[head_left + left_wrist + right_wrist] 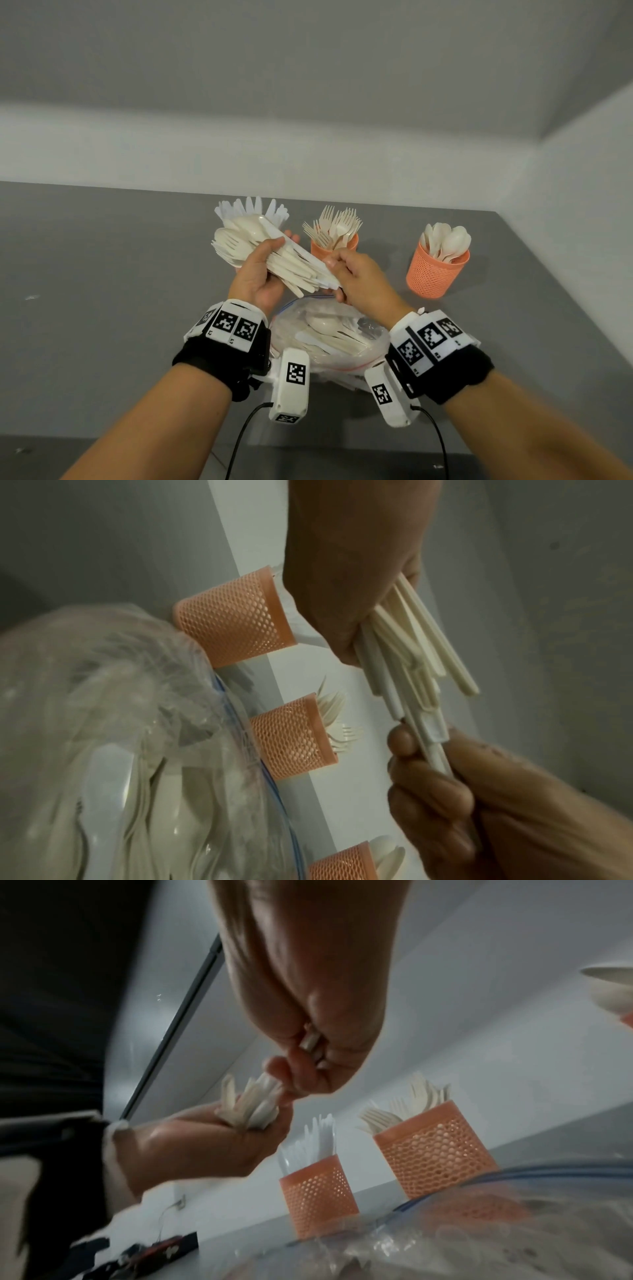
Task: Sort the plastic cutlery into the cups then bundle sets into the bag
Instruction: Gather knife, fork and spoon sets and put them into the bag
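Left hand [260,274]: fingers wrapped round a fat bundle of cutlery [274,253], lifted above the bag, heads fanning away from the person.
Right hand [359,277]: pinching the handle ends of that same bundle, thumb and fingertips pressed tight.
Bag [329,335]: clear, on the grey table [102,274], nearest the person, cutlery already inside.
Fork cup [334,245]: orange mesh, just beyond the bag.
Spoon cup [436,270]: beyond the bag, to its right.
Knife cup [318,1196]: beyond the bag, left of the fork cup.
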